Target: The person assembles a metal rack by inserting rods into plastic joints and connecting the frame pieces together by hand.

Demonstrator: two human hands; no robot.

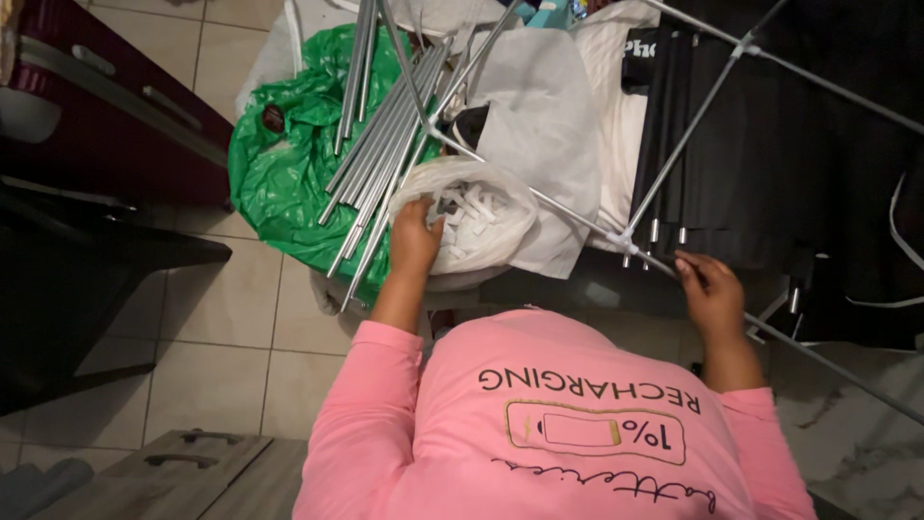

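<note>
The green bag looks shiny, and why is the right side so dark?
Head view: light glares off the crinkled green bag; black fabric at right swallows light, hiding detail; the left hand in the white bag and the right hand look slightly soft.

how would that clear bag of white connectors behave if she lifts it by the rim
The bag looks like thin, crumpled plastic, so it would probably sag and change shape rather than hold form. The small loose white pieces inside would likely shift and bunch at the bottom. With the left hand at its open mouth, tipping could spill some.
</note>
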